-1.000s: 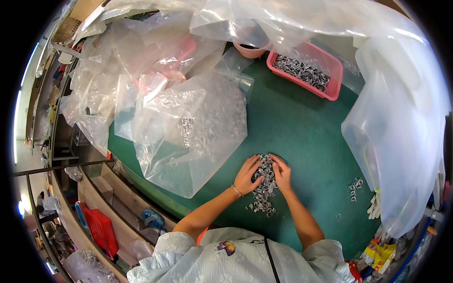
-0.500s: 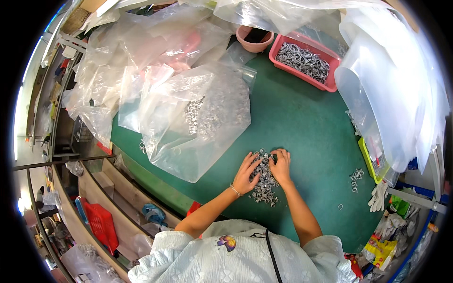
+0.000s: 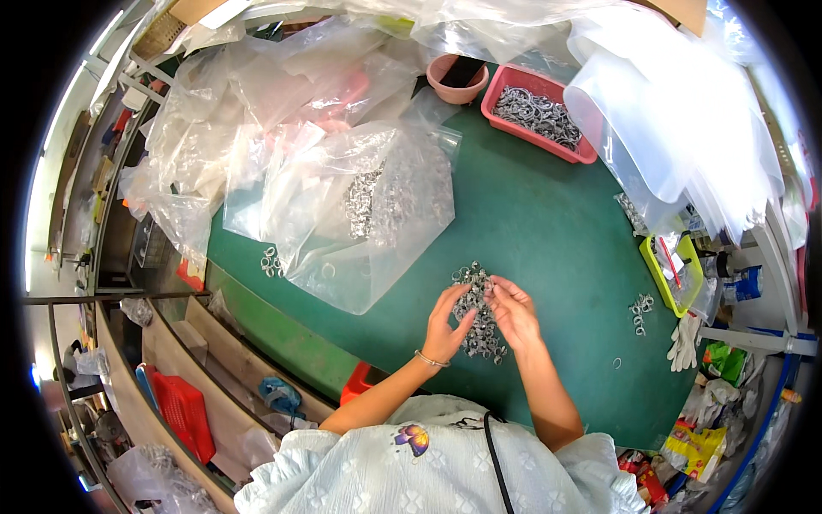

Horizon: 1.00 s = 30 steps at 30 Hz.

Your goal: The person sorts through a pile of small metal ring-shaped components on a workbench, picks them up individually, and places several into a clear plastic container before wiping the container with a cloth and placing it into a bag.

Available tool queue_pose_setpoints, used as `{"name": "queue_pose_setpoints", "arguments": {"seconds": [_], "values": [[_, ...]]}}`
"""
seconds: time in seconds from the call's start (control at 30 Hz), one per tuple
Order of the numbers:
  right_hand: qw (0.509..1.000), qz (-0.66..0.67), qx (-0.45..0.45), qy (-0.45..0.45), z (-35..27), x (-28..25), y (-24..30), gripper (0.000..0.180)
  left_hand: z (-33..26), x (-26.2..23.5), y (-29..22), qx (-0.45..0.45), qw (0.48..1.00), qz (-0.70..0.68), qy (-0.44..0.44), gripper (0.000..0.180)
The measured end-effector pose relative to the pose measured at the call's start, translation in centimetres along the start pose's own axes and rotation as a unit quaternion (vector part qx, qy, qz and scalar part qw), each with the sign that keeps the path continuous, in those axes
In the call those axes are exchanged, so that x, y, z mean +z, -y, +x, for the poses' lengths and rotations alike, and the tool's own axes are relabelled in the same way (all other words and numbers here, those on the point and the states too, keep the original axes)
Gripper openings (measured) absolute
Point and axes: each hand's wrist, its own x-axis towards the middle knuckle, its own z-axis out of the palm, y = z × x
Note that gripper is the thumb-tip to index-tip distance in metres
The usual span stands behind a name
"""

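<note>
A pile of small grey metal ring-shaped pieces (image 3: 481, 330) lies on the green tabletop in front of me. My left hand (image 3: 446, 327) is at the left side of the pile, thumb and fingers apart, with nothing visible gripped. At the upper right of the pile, my right hand (image 3: 514, 313) pinches a small metal ring piece between thumb and fingertips. That piece is partly hidden by the fingers.
A large clear plastic bag (image 3: 377, 265) with metal pieces lies to the left. At the back stand a pink tray (image 3: 539, 152) of metal rings and a pink bowl (image 3: 449, 92). A yellow-green tray (image 3: 655, 270) and white gloves (image 3: 684, 343) are at right.
My right hand has lifted off the pile's right side and turned, its fingertips now pinched together. My left hand has shifted slightly, its fingers still curved beside the pile.
</note>
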Motion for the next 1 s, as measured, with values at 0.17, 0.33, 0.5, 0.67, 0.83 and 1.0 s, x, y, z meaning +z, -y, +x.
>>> {"name": "queue_pose_setpoints", "arguments": {"seconds": [0.17,0.33,0.5,0.67,0.83,1.0], "values": [[0.997,0.049,-0.002,0.065,-3.9,2.5,0.2,0.02,0.5,0.1,-3.5,0.0,0.995,-0.104,-0.003,0.039],[0.994,0.03,-0.045,0.094,-6.1,3.0,0.5,0.021,0.2,-0.5,-5.4,0.036,0.996,-0.082,0.015,0.033],[0.992,0.027,-0.068,0.099,-7.7,3.6,0.7,0.02,-0.4,-0.7,-5.9,0.065,0.995,-0.076,0.026,0.031],[0.993,0.018,-0.091,0.075,-8.9,3.4,0.3,0.021,-0.8,-0.9,-7.1,0.077,0.993,-0.073,0.04,0.028],[0.99,-0.018,-0.126,0.065,-9.9,3.8,0.3,0.02,-1.5,-1.0,-7.8,0.078,0.995,-0.057,0.04,0.027],[0.982,-0.056,-0.173,0.047,-10.6,3.9,-0.1,0.02,-2.2,-1.0,-8.1,0.079,0.994,-0.063,0.039,0.026]]}}
